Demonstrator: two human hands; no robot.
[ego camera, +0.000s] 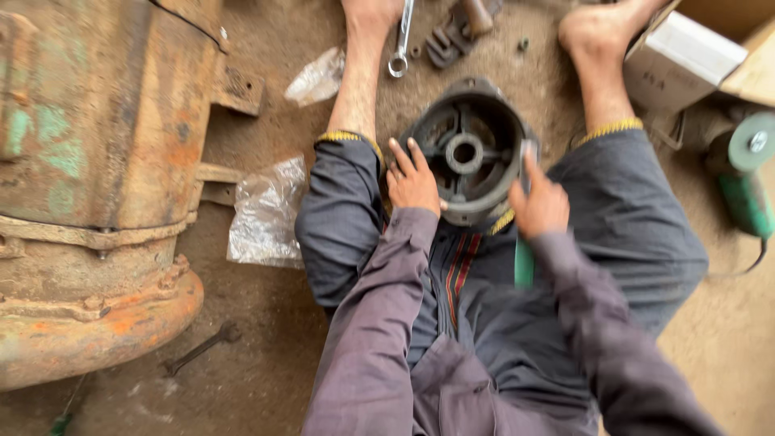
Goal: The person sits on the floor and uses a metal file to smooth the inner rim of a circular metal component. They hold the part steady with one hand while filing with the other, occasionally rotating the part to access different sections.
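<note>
I sit on a dirt floor with a round dark metal end cover (468,149) propped between my legs. Its hub and spokes face me. My left hand (412,179) rests on the cover's left rim, fingers spread over the edge. My right hand (539,203) is at the cover's right rim, closed around a tool with a green handle (524,262) that points down toward my lap. The tool's tip is blurred against the rim.
A large rusty orange-green motor housing (97,186) fills the left. Clear plastic bags (266,211) lie beside it. A wrench (401,40) and metal parts (456,32) lie between my feet. A cardboard box (686,52) and green angle grinder (747,182) sit at right. A spanner (202,347) lies below the motor.
</note>
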